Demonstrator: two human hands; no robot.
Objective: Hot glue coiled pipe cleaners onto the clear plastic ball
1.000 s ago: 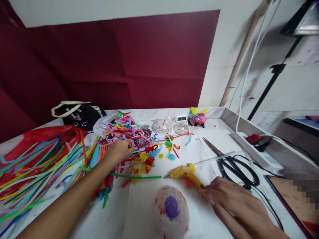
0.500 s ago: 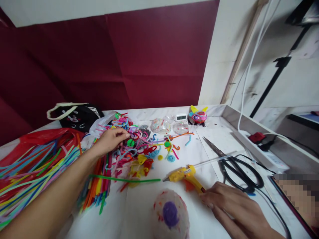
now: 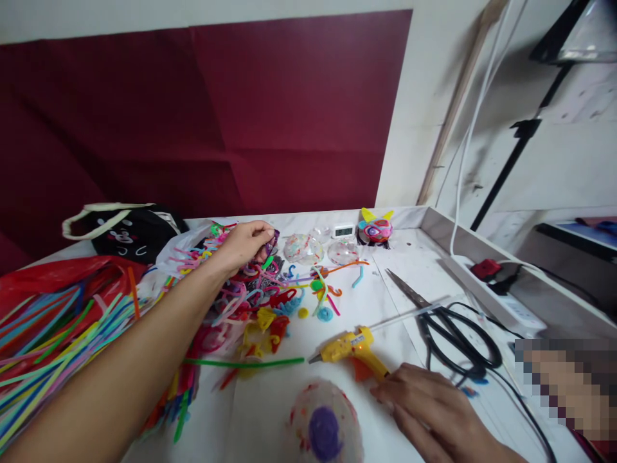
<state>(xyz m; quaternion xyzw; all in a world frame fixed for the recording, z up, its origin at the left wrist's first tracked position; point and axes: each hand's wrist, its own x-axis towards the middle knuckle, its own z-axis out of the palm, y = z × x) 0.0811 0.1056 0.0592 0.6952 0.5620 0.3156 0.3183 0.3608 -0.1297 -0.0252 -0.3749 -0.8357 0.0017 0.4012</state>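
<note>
My left hand (image 3: 248,245) reaches over the heap of bent pipe cleaners (image 3: 236,289), closed with fingertips pinched on a small dark purple, shiny piece (image 3: 273,242); its kind is unclear. My right hand (image 3: 429,408) is closed around the lower end of the yellow glue gun's handle. The glue gun (image 3: 344,347) lies with its nozzle to the left, a clear glue stick (image 3: 405,312) sticking out behind. Below it sits a whitish dome (image 3: 325,421) with red specks and a purple coiled disc. A green pipe cleaner (image 3: 245,364) lies left of the nozzle.
Large black-handled scissors (image 3: 448,331) lie to the right, near a power strip (image 3: 496,289). Behind are clear speckled domes (image 3: 303,249), a small digital clock (image 3: 344,231) and a colourful eared figure (image 3: 376,229). Straight pipe cleaners (image 3: 62,341) and a black bag (image 3: 130,235) are at left.
My left hand has moved up and right over the heap, and a dark purple piece now shows at its fingertips. My right hand stays at the glue gun's handle. The view has shifted slightly.
</note>
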